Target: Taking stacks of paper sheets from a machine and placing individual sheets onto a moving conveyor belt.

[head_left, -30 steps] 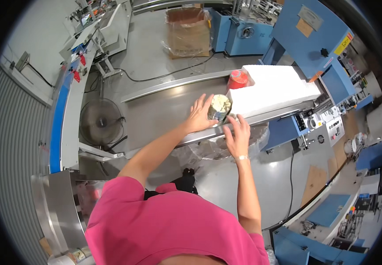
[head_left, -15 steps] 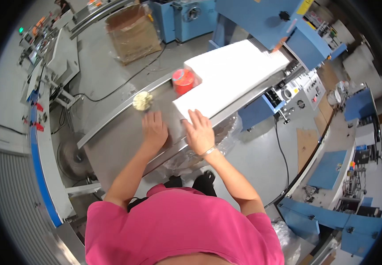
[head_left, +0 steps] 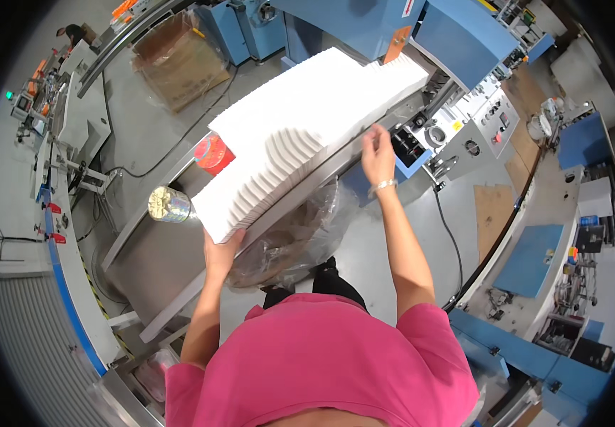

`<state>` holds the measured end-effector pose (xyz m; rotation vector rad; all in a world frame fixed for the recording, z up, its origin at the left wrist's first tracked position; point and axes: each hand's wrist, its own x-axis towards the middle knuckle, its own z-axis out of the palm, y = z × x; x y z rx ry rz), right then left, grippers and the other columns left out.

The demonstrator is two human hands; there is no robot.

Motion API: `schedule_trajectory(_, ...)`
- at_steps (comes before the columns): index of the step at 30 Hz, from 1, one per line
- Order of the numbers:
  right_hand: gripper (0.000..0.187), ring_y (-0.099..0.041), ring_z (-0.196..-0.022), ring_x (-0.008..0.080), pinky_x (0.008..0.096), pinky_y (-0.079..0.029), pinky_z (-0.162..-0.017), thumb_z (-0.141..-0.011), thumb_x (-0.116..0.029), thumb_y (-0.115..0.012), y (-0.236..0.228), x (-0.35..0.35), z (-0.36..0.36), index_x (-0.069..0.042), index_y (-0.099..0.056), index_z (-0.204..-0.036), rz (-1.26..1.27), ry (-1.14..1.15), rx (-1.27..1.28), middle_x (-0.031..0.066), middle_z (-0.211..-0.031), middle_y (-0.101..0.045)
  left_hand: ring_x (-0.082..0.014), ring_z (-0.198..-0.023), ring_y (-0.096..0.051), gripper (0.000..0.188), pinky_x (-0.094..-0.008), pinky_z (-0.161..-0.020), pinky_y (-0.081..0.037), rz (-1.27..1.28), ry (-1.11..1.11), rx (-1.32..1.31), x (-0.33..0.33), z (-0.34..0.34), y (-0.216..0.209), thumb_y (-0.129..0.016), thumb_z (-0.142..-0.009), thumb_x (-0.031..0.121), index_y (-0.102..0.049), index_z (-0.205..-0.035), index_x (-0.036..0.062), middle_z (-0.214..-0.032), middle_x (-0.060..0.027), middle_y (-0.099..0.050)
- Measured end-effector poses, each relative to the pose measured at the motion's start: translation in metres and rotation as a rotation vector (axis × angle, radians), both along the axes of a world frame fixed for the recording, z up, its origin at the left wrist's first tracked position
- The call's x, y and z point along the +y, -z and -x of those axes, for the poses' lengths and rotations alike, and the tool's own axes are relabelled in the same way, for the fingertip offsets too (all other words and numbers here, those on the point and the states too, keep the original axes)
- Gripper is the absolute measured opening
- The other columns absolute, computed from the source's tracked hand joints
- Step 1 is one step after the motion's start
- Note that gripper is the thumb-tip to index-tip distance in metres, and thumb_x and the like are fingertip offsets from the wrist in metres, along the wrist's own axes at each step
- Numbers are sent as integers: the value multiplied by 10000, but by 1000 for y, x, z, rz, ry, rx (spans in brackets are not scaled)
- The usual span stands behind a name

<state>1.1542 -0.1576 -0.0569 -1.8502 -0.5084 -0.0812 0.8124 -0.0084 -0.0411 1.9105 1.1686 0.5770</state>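
A long row of thin white sheets (head_left: 279,171) lies packed side by side along a metal table (head_left: 154,267), its near part spread into ridges. My left hand (head_left: 222,255) holds the near-left end of the row, the thumb at its edge and the other fingers partly hidden. Beside the row's right side, above the metal rail, my right hand (head_left: 378,160) is open with slightly bent fingers and nothing in it. A red cylinder (head_left: 214,155) rests against the row's left side. Closer to my left hand, a cylinder with a crinkled gold end (head_left: 168,204) touches the row's tip.
A blue machine (head_left: 364,28) stands at the row's far end, with a control panel (head_left: 489,124) to the right. Clear plastic sheeting (head_left: 300,228) hangs below the table's near edge. A cardboard box (head_left: 179,67) stands on the floor beyond. At far left is another person (head_left: 72,34).
The white row now reaches farther left and nearer, its sheets fanned. My left hand has come to its end; my right hand has moved right and away. The red and gold cylinders sit farther left.
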Motion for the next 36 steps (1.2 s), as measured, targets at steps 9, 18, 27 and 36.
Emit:
schedule_trajectory(9, 438, -570, -976, 394, 427, -468, -859, -864, -97, -536, -1, 3, -46, -57, -481, -1296, 195, -56, -222, 220, -1141, -569, -242, -1010, -582, 737, -343, -892, -449, -24, -93, -93, -3, 3, 13, -810, -697, 222, -428, -1281, -15, -1108, -173, -607)
schedule_trajectory(18, 436, -563, -1019, 357, 430, -466, -861, -865, -89, -547, -7, 3, -41, -85, -494, -1297, 298, -84, -362, 184, -1107, -590, -228, -996, -585, 774, -335, -882, -456, -86, -138, -90, -7, 4, 14, -821, -691, 206, -410, -1308, -14, -1100, -178, -613)
schedule_trajectory(27, 440, -578, -1006, 357, 421, -487, -831, -868, -106, -552, -7, 4, -41, -84, -486, -1302, 314, -79, -442, 183, -1119, -592, -218, -963, -588, 757, -331, -867, -464, -95, -170, -122, -6, 9, 28, -825, -680, 185, -428, -1293, -15, -1069, -166, -618)
schedule_trajectory(36, 396, -597, -979, 353, 410, -503, -805, -866, -98, -559, -9, 6, -40, -74, -523, -1259, 301, -68, -454, 185, -1112, -594, -192, -943, -572, 713, -319, -856, -461, -86, -179, -155, -10, 3, 18, -817, -691, 143, -436, -1268, -31, -1043, -147, -615)
